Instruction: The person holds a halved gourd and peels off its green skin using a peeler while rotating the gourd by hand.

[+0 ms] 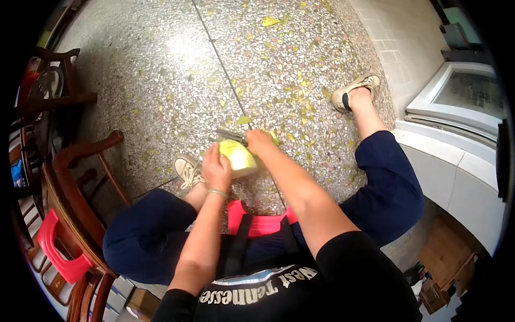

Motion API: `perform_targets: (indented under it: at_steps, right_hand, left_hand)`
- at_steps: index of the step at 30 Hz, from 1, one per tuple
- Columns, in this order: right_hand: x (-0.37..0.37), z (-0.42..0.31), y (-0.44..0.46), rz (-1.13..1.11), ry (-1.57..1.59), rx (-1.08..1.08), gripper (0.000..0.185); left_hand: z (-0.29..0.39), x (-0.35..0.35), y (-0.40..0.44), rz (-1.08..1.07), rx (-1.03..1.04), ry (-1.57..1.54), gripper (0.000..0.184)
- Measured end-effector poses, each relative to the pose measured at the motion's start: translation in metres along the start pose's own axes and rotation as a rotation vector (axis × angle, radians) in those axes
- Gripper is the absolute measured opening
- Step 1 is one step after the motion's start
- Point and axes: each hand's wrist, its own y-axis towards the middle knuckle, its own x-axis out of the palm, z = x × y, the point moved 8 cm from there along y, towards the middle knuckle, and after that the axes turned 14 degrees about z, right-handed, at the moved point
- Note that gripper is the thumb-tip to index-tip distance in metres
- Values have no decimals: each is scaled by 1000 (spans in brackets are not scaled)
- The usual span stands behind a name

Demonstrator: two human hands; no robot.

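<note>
My left hand (pixel 216 167) is pressed against the left side of a rounded yellow-green thing (pixel 238 155), pale lower down, which may be a large fruit. My right hand (pixel 259 141) is closed around a knife (pixel 230 135). Its dark, slightly blurred blade points left along the top of the yellow-green thing. A bit of yellow-green shows just beyond my right fingers, too small to name. Both hands are close together above the floor, between my legs. The underside of the rounded thing is hidden.
Yellow-green scraps (pixel 271 21) lie scattered over the speckled floor (pixel 155 80). Wooden chairs (pixel 88 155) and a red plastic stool (pixel 56 247) stand at the left. A white-framed panel (pixel 456 96) is at the right, with cardboard (pixel 445 252) below it.
</note>
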Motion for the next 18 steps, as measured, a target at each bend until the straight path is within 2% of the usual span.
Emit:
perform_targets:
  at_steps: [4,5,7,9,10,12,14,15,18]
  right_hand:
    - [-22,38,-34,97,183,170,18]
    - [-31,42,-44,227,274,149,21]
    - [-32,51,-62,229,269,131,20]
    - [-29,48,-74,226,262,101,19]
    - [-30,45,-80,248,248,87,19]
    - [-31,35,-84,277,234,61,18]
    - [-27,14,-87,256,140,-45,15]
    - [-32,0,-91,367,137,-162,13]
    - [-24,-6,-89,373,81,-125,13]
  left_hand:
    - [3,-2,3,43,-49,-47,34]
    - [-1,-2,2,-1,-121,-72,34]
    - [-8,-3,0,-46,-189,-99,35]
    - [7,-13,3,32,97,-23,37]
    - [9,-16,-2,41,95,-20,37]
    - [-8,-13,-18,-40,-170,194,39]
    - [-21,-2,-26,23,-183,126,41]
    - [-21,-1,-24,41,-169,68,41]
    - [-19,3,-17,50,-155,46,43]
